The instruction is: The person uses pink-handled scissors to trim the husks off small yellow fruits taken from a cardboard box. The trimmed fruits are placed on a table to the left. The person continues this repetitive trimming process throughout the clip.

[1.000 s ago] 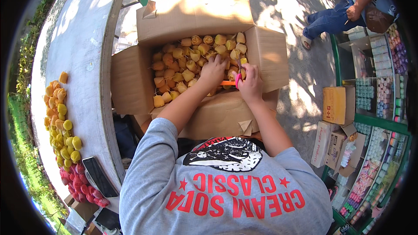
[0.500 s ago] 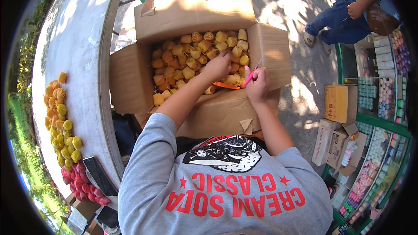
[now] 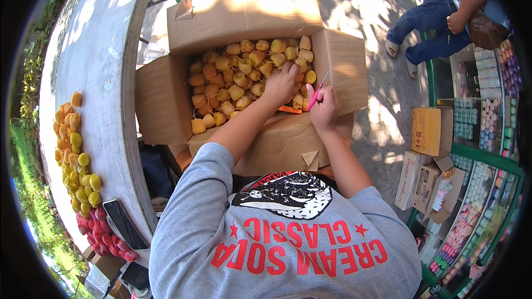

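Observation:
Before me stands an open cardboard box (image 3: 277, 139) filled with yellow-orange rose-shaped pieces (image 3: 239, 79), some with thin string-like ends. My left hand (image 3: 282, 84) reaches in among them at the right half of the box. Its fingers are bent together at the pieces, and what they pinch is hidden. Over the box's near right corner, my right hand (image 3: 325, 106) is closed around pink-handled scissors (image 3: 314, 98), their thin blades pointing up and away. An orange strip-like thing (image 3: 290, 109) lies at the near inner edge, between my hands.
On the left, a pale table (image 3: 105, 72) carries yellow pieces (image 3: 80, 180), red pieces (image 3: 102, 232) and a phone (image 3: 124, 224). Green-framed shelves (image 3: 471, 149) with pastel goods and small cartons (image 3: 431, 131) stand at the right. Another person (image 3: 438, 22) stands at the far right.
My left hand has shifted slightly right and stays among the rose-shaped pieces. My right hand and the scissors have moved slightly left. The other person's legs have shifted a little.

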Demonstrator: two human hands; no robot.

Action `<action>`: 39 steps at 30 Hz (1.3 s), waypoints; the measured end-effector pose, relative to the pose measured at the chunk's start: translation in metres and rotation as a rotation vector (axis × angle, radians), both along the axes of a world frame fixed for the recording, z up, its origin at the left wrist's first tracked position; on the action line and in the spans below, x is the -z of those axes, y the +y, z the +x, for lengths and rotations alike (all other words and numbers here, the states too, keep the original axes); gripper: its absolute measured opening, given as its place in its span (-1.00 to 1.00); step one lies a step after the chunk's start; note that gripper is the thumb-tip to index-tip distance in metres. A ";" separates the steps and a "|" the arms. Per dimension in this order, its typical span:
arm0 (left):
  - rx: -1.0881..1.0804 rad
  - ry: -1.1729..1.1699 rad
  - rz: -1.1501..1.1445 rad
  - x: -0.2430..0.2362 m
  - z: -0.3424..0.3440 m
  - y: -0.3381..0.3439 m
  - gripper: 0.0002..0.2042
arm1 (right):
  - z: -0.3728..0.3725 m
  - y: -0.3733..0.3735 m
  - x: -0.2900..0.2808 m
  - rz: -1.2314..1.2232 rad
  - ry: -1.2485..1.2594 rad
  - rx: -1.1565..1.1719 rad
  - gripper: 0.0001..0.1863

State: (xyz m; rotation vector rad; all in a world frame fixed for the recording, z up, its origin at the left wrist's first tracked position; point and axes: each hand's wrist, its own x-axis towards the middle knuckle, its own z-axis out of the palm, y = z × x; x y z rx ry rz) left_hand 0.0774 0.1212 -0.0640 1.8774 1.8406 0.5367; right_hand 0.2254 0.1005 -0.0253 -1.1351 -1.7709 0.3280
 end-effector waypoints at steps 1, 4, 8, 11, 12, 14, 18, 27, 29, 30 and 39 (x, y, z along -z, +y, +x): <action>-0.022 -0.014 0.014 0.008 0.000 -0.002 -0.60 | 0.000 0.000 0.000 -0.005 0.001 -0.002 -0.57; -0.010 -0.024 0.011 0.012 -0.007 0.001 -0.58 | 0.000 -0.001 0.000 -0.005 0.031 0.000 -0.58; 0.016 -0.275 -0.018 -0.002 -0.023 -0.003 -0.57 | 0.000 -0.001 -0.002 -0.019 0.033 -0.009 -0.58; -0.036 -0.963 -0.316 -0.016 -0.046 -0.015 -0.56 | 0.000 -0.001 0.002 -0.027 0.048 0.001 -0.58; -0.052 -1.174 -0.394 -0.021 -0.054 -0.020 -0.55 | -0.001 -0.002 0.002 -0.028 0.057 0.003 -0.58; -0.055 -1.374 -0.464 -0.036 -0.067 -0.034 -0.56 | -0.002 -0.002 0.000 -0.019 0.080 0.012 -0.58; -0.080 -1.580 -0.422 -0.046 -0.080 -0.051 -0.55 | -0.001 -0.002 -0.002 -0.017 0.082 -0.001 -0.57; -0.184 -1.410 -0.356 -0.046 -0.090 -0.036 -0.73 | -0.002 0.000 -0.001 0.000 0.070 -0.007 -0.57; -0.231 -0.727 -0.320 -0.047 -0.079 -0.032 -0.74 | -0.002 -0.001 -0.002 -0.010 0.072 -0.013 -0.57; -0.128 -0.439 -0.201 -0.052 -0.069 -0.029 -0.75 | -0.001 -0.002 -0.003 -0.018 0.074 -0.010 -0.57; 0.265 0.409 -0.217 -0.003 0.016 0.014 -0.79 | -0.001 -0.001 -0.002 -0.024 0.030 -0.019 -0.57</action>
